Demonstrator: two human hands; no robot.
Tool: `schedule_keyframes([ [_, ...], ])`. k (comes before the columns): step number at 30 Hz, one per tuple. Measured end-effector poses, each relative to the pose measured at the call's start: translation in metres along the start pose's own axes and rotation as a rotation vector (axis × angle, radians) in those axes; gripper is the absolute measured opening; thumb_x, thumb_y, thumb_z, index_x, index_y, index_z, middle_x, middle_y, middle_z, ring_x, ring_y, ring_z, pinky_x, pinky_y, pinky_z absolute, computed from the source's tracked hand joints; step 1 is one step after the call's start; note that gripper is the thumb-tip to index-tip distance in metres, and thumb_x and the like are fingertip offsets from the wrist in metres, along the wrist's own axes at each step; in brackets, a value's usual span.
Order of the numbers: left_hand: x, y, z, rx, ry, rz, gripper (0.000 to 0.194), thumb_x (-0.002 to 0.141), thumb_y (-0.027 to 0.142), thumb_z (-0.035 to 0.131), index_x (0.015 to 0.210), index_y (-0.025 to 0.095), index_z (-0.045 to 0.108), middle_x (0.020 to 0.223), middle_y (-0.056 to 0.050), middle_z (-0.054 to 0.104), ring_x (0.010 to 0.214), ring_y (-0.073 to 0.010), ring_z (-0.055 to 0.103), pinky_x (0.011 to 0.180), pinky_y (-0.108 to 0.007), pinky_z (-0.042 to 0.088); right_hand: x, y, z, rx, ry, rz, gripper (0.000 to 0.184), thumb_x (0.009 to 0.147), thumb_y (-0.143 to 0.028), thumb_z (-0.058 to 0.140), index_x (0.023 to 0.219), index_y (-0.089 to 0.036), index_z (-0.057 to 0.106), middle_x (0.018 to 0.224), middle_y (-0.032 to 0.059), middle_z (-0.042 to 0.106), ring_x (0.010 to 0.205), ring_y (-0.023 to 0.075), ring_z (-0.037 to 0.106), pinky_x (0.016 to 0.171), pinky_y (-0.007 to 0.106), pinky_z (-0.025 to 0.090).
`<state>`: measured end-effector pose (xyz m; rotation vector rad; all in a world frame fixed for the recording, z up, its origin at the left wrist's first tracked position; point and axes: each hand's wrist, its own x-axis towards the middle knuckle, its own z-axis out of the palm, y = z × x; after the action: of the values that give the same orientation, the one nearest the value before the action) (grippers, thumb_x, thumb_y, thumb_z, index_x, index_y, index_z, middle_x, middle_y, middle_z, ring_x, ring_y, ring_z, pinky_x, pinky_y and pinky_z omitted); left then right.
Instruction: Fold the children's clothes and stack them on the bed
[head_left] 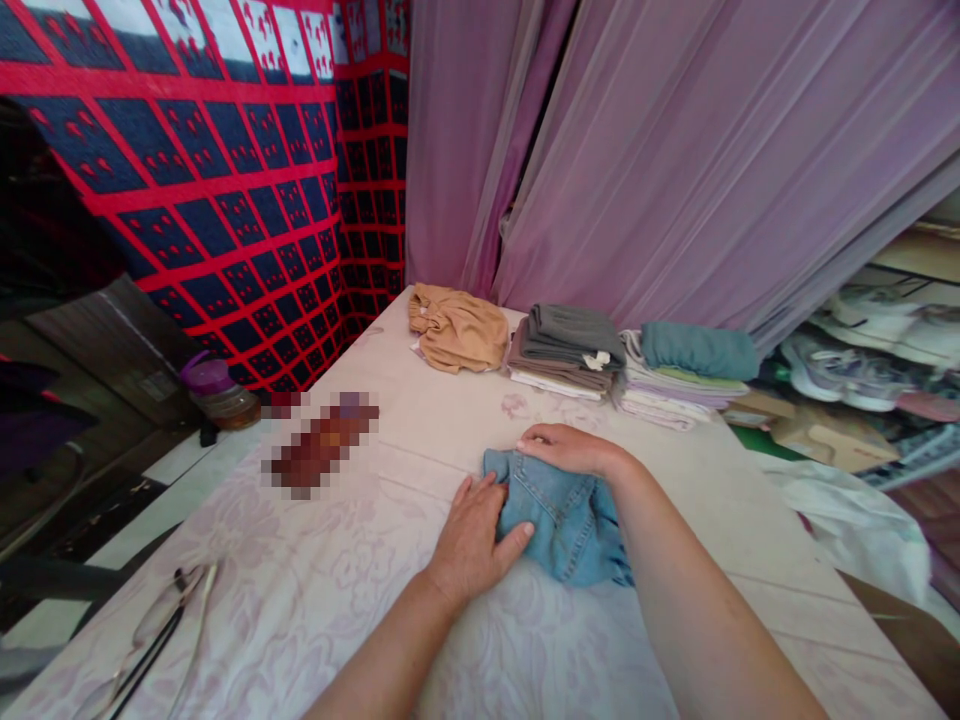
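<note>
A folded piece of light blue denim, apparently shorts (559, 515), lies on the patterned cloth of the table in front of me. Stitched seams show on top, and its right edge looks dark and frayed. My left hand (480, 535) rests against its left side, fingers stretched out and the thumb spread over the denim. Across the far edge lies my right hand (566, 447), its fingers bent down onto the fabric at the upper left corner. My right forearm hides part of the right side of the denim.
Along the table's back edge lie tan trousers (465, 330), a dark folded stack (566, 345) and a pale stack with a teal roll (697, 350). Glasses (161, 630) lie front left, near a blurred reddish patch (322, 445). Shoes (847, 365) fill a rack at right.
</note>
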<state>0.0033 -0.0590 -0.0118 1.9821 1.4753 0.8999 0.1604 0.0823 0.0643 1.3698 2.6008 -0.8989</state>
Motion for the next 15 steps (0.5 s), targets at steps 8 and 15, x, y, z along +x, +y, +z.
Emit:
schedule_keyframes([
  [8, 0.001, 0.002, -0.002, 0.055, -0.029, -0.006, 0.044, 0.089, 0.051, 0.042, 0.109, 0.014, 0.057, 0.115, -0.016, 0.064, 0.13, -0.0302, 0.042, 0.112, -0.054, 0.023, -0.012, 0.011, 0.001, 0.207, -0.021, -0.228, 0.033, 0.076, -0.048, 0.061, 0.086, -0.018, 0.067, 0.098, 0.0063, 0.066, 0.095, 0.0206, 0.06, 0.089, 0.034, 0.045],
  [15, 0.0, 0.003, -0.001, 0.031, 0.085, -0.081, 0.035, 0.09, 0.043, 0.045, 0.109, 0.015, 0.053, 0.117, -0.015, 0.062, 0.119, -0.0277, 0.051, 0.107, -0.051, 0.03, 0.015, 0.004, 0.028, 0.046, 0.102, -0.286, 0.017, 0.078, -0.029, 0.058, 0.09, -0.019, 0.066, 0.098, 0.0061, 0.065, 0.097, 0.0197, 0.059, 0.091, 0.034, 0.043],
])
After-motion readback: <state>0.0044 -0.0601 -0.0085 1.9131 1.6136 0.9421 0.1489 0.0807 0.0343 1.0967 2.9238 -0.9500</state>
